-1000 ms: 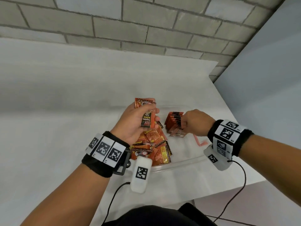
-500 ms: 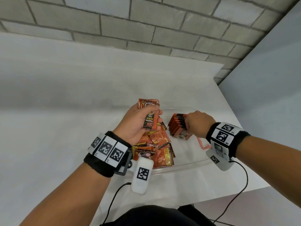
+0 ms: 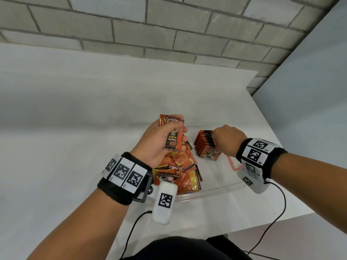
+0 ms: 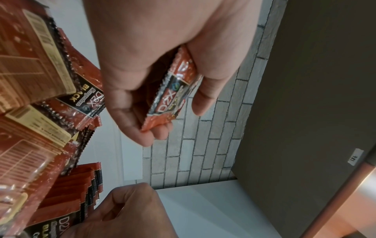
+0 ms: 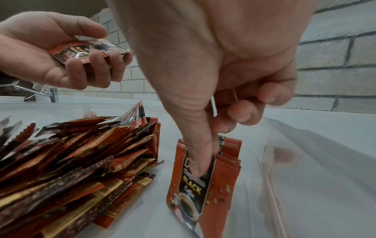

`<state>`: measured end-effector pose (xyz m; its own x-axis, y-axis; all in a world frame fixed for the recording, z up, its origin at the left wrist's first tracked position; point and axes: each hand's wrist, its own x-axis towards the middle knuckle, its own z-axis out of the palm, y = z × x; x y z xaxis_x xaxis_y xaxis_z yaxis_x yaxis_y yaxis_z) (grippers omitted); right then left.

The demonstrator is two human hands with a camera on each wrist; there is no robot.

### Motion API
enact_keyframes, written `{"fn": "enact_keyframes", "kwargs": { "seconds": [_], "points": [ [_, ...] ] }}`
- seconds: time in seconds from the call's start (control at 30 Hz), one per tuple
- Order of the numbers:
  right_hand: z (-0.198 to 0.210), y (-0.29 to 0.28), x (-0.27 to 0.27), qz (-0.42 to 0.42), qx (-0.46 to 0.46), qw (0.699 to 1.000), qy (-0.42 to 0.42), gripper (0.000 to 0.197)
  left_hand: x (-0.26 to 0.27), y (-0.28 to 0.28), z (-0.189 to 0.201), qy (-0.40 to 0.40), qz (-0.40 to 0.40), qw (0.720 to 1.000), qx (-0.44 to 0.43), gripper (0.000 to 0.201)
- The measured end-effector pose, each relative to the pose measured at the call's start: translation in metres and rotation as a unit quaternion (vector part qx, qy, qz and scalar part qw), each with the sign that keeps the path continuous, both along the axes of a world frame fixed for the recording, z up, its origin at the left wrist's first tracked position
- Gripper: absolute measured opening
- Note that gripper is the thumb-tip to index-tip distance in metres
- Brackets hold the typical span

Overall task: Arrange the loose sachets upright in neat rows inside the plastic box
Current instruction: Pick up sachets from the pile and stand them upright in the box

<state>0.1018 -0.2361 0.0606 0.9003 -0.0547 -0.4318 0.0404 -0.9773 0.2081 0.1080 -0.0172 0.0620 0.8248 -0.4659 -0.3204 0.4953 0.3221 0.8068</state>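
1. Left hand point(image 3: 159, 139) is raised over the plastic box point(image 3: 210, 190), thumb and curled fingers point(image 5: 95, 64) wrapped round a small stack of sachets point(image 3: 173, 136).
2. Right hand point(image 3: 228, 140) is down on the upright row of sachets point(image 3: 205, 145) at the box's far right side, thumb point(image 5: 200, 154) pressed on the front packet, index finger behind it in a narrow pinch, other fingers curled loosely.
3. The loose heap point(image 3: 180, 171) lies in the box's left side, beside the row.
4. Against a second ago: the left hand's stack sits slightly lower, and the right hand has shifted along the row's top edge.
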Motion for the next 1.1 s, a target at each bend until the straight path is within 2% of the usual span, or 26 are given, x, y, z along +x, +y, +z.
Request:
{"fn": "enact_keyframes", "kwargs": {
  "seconds": [0.43,0.53,0.67,0.73,0.83,0.87,1.0,1.1],
  "points": [
    [0.006,-0.003,-0.001,-0.004,0.012,1.000,-0.015,0.023,0.001,-0.001,-0.001,0.002,0.001,1.000,-0.012,0.021],
    [0.014,-0.006,-0.001,-0.043,0.059,0.997,-0.017,0.022,0.000,-0.002,0.000,0.026,-0.001,0.999,-0.031,0.020],
    [0.035,-0.014,-0.004,-0.105,0.141,0.979,-0.106,0.020,-0.001,-0.004,0.001,0.035,-0.002,0.999,-0.028,0.019],
    [0.046,-0.014,-0.010,-0.147,0.247,0.946,-0.147,0.023,-0.003,-0.007,0.001,0.015,-0.013,1.000,0.002,0.020],
    [0.059,0.000,-0.025,-0.229,0.482,0.838,-0.110,0.019,-0.009,-0.013,0.002,-0.013,-0.040,0.999,0.019,0.021],
    [0.060,0.006,-0.030,-0.232,0.522,0.816,-0.087,0.018,-0.011,-0.015,0.003,-0.020,-0.051,0.998,0.019,0.023],
    [0.050,0.020,-0.045,-0.199,0.588,0.782,-0.062,0.026,-0.020,-0.024,0.005,-0.040,-0.081,0.996,0.018,0.015],
    [0.047,0.020,-0.049,-0.207,0.614,0.756,-0.091,0.016,-0.023,-0.026,0.007,-0.041,-0.076,0.996,0.023,0.010]
  ]
}}
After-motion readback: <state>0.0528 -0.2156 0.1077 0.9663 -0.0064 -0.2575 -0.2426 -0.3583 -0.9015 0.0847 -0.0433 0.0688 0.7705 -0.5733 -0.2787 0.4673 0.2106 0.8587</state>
